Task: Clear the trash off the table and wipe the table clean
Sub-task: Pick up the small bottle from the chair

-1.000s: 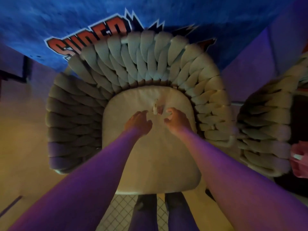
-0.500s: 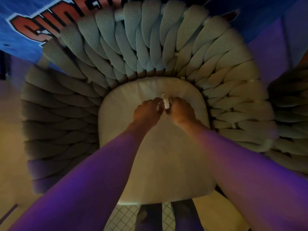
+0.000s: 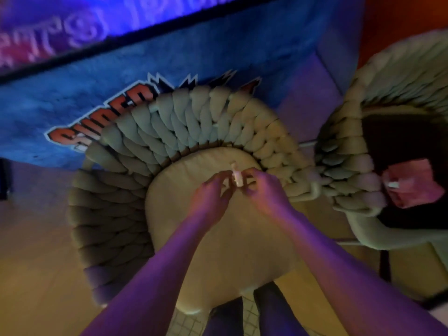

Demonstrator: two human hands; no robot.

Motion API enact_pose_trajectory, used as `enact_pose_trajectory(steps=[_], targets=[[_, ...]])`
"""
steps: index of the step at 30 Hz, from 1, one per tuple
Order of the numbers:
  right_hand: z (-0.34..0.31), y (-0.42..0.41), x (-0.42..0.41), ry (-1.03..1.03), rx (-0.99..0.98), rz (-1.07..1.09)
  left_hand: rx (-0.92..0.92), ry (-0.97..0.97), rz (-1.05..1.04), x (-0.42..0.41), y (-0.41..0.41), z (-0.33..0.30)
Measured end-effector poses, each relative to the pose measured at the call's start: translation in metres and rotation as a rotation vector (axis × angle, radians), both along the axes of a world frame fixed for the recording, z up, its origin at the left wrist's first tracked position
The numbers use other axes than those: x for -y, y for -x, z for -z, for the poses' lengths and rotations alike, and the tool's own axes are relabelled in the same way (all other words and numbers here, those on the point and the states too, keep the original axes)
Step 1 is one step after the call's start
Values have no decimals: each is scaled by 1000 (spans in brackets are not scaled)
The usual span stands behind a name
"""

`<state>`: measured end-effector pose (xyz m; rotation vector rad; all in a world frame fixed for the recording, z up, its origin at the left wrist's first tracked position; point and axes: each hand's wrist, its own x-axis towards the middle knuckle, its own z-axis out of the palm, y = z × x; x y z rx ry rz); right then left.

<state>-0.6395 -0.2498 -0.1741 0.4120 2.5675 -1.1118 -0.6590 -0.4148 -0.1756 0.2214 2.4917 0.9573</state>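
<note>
Blue wall panelling (image 3: 60,98) with an orange logo (image 3: 101,122) fills the upper left, under a purple-lit strip of blurred lettering. Below it a woven chair (image 3: 126,180) of thick pale cord curves round a cream seat cushion (image 3: 230,251), standing on a warm tan floor (image 3: 31,251).

Over the rear of that cushion the two hands meet. The left hand (image 3: 209,197) has its fingers curled, the fingertips reaching toward a small pale scrap of trash (image 3: 236,175); the picture is too soft to tell whether that grip actually touches the scrap. The right hand (image 3: 264,190) comes in from the other side, and its thumb and fingertips appear clamped on the lower end of the scrap, which stands roughly upright between the two hands, just above the cushion near the chair's back. Both forearms run down to the bottom edge, tinted violet by the lighting, and dark trouser legs show beneath the seat.

Further right stands a second woven chair (image 3: 344,151) with a dark seat, on which lies a pink object (image 3: 412,185) carrying a small white piece.
</note>
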Motion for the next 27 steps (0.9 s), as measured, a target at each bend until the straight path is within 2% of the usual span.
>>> enact_pose_trajectory(steps=[4,14,19,27], targets=[[-47,-42,-26,59,-97,160,-72,-136,126,-28,-17,-51],[-124,-136,-103,186,-331,603,-167,-204,484,-139,-58,-133],[-147,-203,-156,82,-367,753,-228,-200,641,-207,-105,-152],[-173,-341,-227,47,-359,895,-240,-194,831,-305,-222,-187]])
